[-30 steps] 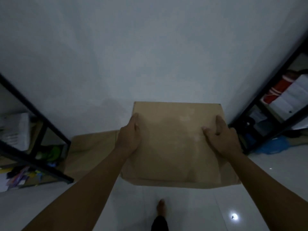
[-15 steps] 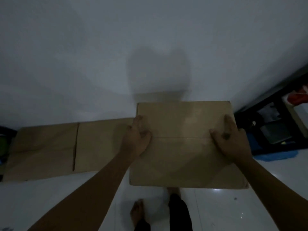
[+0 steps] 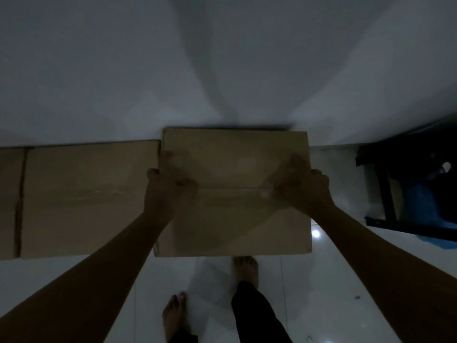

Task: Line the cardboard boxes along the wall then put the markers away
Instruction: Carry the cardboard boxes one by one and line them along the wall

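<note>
A closed brown cardboard box (image 3: 235, 219) sits low against the white wall (image 3: 222, 70), its left side next to another box. My left hand (image 3: 168, 186) grips its left edge, thumb on the top. My right hand (image 3: 304, 189) grips its right edge the same way. Left of it, a second cardboard box (image 3: 86, 194) stands against the wall. A third box (image 3: 10, 201) shows at the left frame edge. No markers are in view.
A black metal shelf (image 3: 388, 194) with blue plastic inside stands at the right, a gap of white tiled floor (image 3: 333, 280) between it and the held box. My bare feet (image 3: 244, 268) stand just behind the box.
The held box has gone down and toward the wall, ending beside the row of boxes. My view has tilted lower and the boxes at the left look closer.
</note>
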